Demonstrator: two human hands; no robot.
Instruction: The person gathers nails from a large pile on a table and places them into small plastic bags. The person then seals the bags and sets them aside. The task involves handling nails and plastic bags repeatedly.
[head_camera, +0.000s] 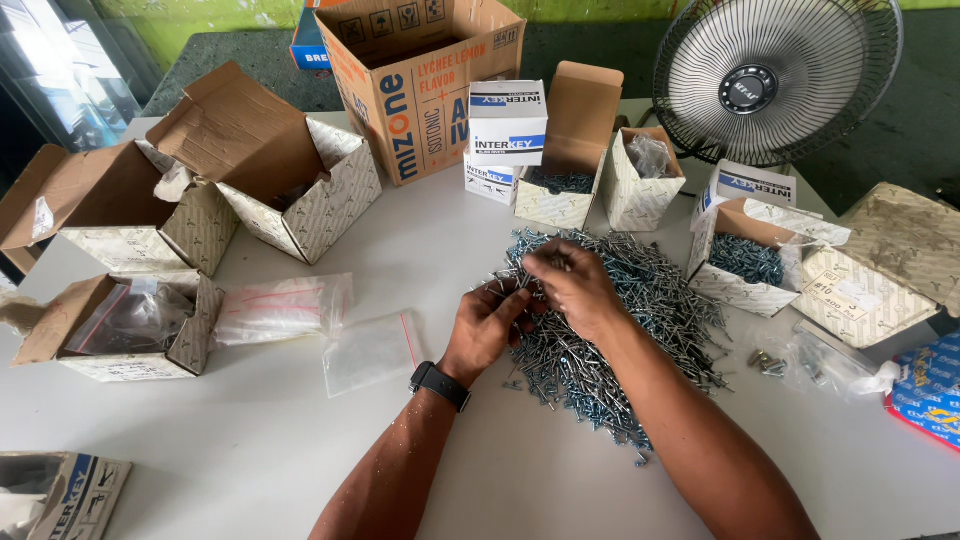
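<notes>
So, a big pile of screws (610, 320) is spread out mid-surface, silvery-blue, a bit right of centre. Both hands are set right on its near-left edge. The left hand (487, 325) is curled, with a small bunch of screws gripped in the fingers; a black watch (439, 385) is worn on that wrist. The right hand (575, 285) is laid across the top of the left, fingers pinched together on a few screws at the pile's upper edge.

Just left of the hands, two clear zip bags (325, 330) are laid flat on the white surface (250, 440). Further left, three open patterned boxes (250, 170) are grouped, one with plastic bags stuffed inside. Behind the pile, more small open boxes are lined up, one with screws in it, and a white-and-blue box (508, 122) is stacked on another. A large orange-printed carton (420, 75) is parked at the back. A table fan (775, 75) is seen top right, and below it a box of screws (745, 262) beside the pile.
</notes>
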